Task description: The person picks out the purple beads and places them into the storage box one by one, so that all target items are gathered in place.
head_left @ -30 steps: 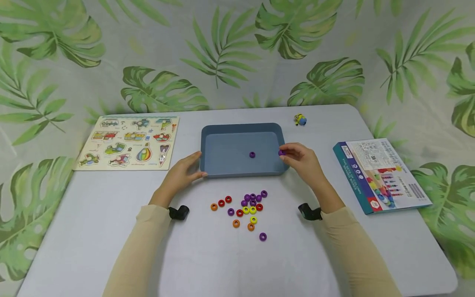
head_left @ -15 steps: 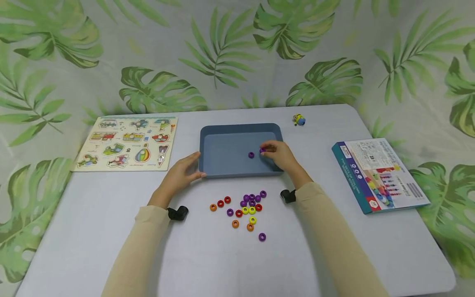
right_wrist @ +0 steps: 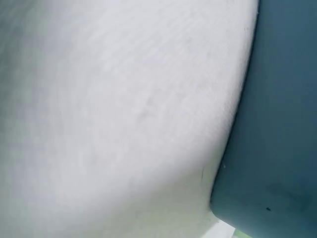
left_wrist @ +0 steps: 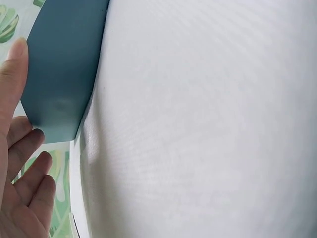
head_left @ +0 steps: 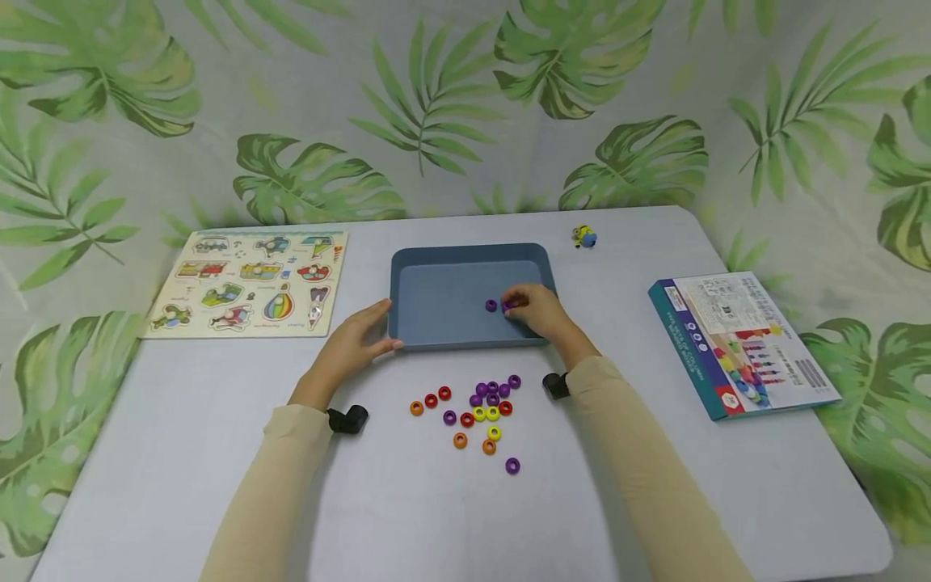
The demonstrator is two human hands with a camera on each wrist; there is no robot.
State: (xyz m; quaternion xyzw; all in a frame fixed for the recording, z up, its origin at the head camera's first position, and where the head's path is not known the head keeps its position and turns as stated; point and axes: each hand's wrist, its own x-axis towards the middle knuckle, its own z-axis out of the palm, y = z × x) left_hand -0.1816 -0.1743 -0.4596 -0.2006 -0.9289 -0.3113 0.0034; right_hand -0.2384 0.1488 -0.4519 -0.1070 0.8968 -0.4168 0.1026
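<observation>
The right hand brought its pinched bead near its nine-o'clock twin, forming a pair; the straight-fingered left hand touched the tray.

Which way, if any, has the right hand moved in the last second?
Yes, leftward: in the head view, the right hand has gone from the right rim of the tray to over its floor.
</observation>
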